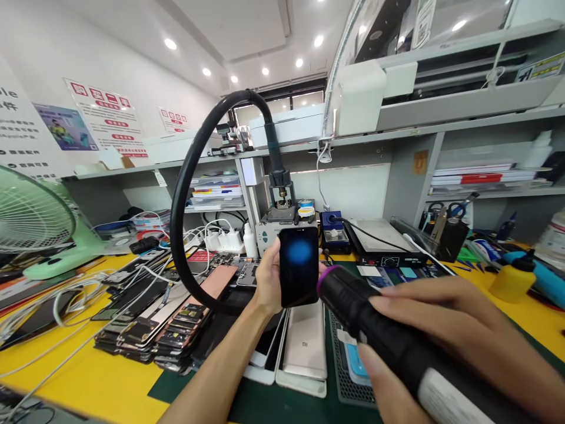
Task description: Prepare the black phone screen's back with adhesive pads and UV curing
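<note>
My left hand (268, 275) is closed around a smartphone (299, 280), held upright with its dark screen towards me. A blue glow shows on the upper part of that screen. In my right hand (441, 318) is a black flashlight (375, 312) with a purple ring at its head. The flashlight head points at the phone from the lower right, close to its edge. Below the phone, a gold phone back (304, 347) lies on a stack of phones on the green mat (265, 403).
A thick black hose (176, 194) arches on the left beside stacked phone parts (176, 335). Behind stand a hot air station (265, 232) and a flat heating plate (384, 238). A green fan (53, 218) is far left; a yellow bottle (514, 280) stands right.
</note>
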`<move>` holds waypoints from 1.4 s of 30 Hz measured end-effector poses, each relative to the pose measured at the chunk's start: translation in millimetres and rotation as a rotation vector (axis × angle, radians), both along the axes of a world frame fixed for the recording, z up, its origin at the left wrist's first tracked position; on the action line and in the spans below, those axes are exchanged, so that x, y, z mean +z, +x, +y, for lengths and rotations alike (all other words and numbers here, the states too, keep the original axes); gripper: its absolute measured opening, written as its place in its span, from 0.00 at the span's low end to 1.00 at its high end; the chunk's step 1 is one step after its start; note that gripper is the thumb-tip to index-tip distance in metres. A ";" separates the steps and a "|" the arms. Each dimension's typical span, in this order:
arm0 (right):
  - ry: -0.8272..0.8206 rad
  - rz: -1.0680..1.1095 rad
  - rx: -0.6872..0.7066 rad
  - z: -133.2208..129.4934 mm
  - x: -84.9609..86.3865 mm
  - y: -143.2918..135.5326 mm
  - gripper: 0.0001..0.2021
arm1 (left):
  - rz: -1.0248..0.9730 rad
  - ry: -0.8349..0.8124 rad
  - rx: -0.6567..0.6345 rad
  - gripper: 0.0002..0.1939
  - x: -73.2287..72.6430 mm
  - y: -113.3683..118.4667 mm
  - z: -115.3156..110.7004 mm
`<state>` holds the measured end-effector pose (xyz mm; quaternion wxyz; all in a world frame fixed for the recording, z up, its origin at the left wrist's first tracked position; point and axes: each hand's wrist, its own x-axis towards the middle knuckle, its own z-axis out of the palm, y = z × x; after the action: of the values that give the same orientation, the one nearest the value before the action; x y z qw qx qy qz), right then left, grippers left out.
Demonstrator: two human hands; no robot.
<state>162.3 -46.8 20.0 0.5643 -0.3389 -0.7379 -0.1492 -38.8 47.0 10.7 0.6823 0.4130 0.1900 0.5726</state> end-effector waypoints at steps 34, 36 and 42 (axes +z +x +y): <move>0.058 -0.003 0.053 36.8 -16.0 -17.5 0.15 | -0.065 -0.005 -0.044 0.26 -6.8 13.4 -7.7; 0.064 0.012 0.062 37.4 -18.6 -16.3 0.16 | -0.070 -0.003 -0.049 0.26 -6.5 12.9 -7.4; 0.057 0.019 0.045 37.0 -25.3 -14.6 0.16 | -0.091 0.011 -0.034 0.25 -7.6 11.2 -4.5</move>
<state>147.7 -9.8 -5.2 0.5839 -0.3071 -0.7355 -0.1542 -27.6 42.5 3.1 0.6976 0.3934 0.1486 0.5801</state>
